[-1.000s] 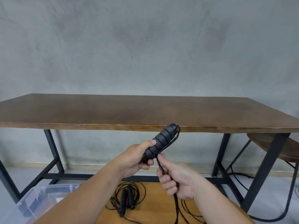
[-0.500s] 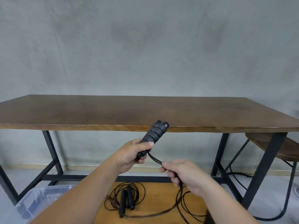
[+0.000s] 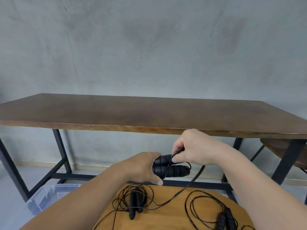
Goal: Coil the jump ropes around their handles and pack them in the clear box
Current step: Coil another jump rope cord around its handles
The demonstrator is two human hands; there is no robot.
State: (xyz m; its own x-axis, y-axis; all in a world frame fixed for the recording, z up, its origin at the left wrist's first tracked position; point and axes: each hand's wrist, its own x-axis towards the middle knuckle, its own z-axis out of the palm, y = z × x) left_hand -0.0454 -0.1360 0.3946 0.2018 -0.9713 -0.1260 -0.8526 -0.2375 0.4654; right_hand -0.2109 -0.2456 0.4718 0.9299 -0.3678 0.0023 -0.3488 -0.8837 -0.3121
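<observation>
My left hand [image 3: 144, 168] grips two black ribbed jump-rope handles [image 3: 172, 170] held side by side, pointing right. My right hand [image 3: 193, 147] pinches the thin black rope [image 3: 168, 166] just above the handles, and one loop crosses them. The rest of that rope [image 3: 187, 185] trails down to the small wooden table [image 3: 166, 218]. A second jump rope [image 3: 135, 202] lies loosely coiled on that table's left part, a third [image 3: 225, 219] at its right. The clear box [image 3: 48, 195] stands on the floor at lower left, partly hidden by my left arm.
A long dark wooden table [image 3: 149, 113] with black metal legs stands ahead against a grey wall. A wooden stool [image 3: 285, 150] with a black frame is at the right edge. Grey floor [image 3: 10, 188] lies around the box.
The handles have tipped from upright to lying sideways. My right hand rose from below them to above, drawing the rope across the handles. The camera tilted down a little.
</observation>
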